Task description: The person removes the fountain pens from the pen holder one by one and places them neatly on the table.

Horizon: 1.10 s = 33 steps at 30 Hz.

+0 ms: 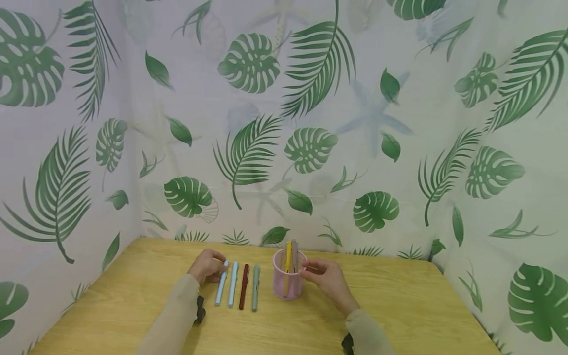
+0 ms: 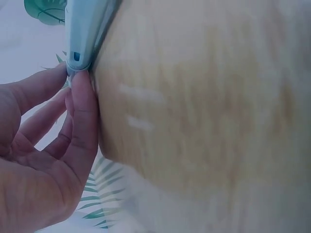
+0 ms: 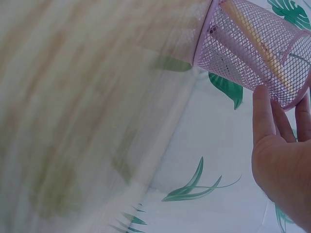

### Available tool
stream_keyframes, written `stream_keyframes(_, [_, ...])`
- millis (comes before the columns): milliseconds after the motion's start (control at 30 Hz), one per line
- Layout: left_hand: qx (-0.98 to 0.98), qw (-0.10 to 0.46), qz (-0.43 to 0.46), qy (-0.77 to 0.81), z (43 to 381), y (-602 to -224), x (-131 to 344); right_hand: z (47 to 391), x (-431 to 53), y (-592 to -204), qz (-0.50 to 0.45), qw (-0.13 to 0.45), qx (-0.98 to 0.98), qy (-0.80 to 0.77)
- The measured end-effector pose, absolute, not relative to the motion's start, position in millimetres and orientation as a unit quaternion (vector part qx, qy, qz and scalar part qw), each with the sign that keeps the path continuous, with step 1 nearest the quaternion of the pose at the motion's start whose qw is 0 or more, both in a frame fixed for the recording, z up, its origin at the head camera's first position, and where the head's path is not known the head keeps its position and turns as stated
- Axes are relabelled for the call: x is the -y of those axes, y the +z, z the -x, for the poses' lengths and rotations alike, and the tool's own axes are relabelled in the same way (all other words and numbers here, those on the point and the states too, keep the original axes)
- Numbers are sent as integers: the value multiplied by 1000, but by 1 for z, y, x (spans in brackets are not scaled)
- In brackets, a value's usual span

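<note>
On the table, a row of capped pens lies to the left of a pink mesh pen holder (image 1: 279,281). At the row's left end is a light blue pen (image 1: 220,291); my left hand (image 1: 208,266) pinches its far end between thumb and finger, as the left wrist view shows with the pen (image 2: 87,29). Beside it lie another light blue pen (image 1: 232,286), a dark red pen (image 1: 244,288) and a grey-green pen (image 1: 256,288). My right hand (image 1: 327,282) touches the holder's right side near the rim with fairly straight fingers. A yellow pen (image 1: 289,254) and a greyish pen (image 1: 295,254) stand inside the holder.
The wooden table (image 1: 266,335) has rounded far corners. Behind it and at both sides hangs a white cloth (image 1: 319,222) printed with green leaves. The holder stands near the table's far edge.
</note>
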<state>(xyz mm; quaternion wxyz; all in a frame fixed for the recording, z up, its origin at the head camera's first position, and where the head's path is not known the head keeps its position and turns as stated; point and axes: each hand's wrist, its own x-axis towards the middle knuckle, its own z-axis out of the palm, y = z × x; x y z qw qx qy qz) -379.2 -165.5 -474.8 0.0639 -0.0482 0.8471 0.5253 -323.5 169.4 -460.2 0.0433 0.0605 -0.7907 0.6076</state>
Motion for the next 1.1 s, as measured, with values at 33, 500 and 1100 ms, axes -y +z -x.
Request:
stream_keyframes(33, [-847,65,48,526,379,-475,166,323,-170,-460,-61,44,790,609])
stream_keyframes(500, [-842,69,58,532,381,-478,168,324,-170,-461,-53,37,794,604])
stream_keyframes(1100, [-796,48,39,602,383,-469,165,321,-167,-455,-53,45,795,602])
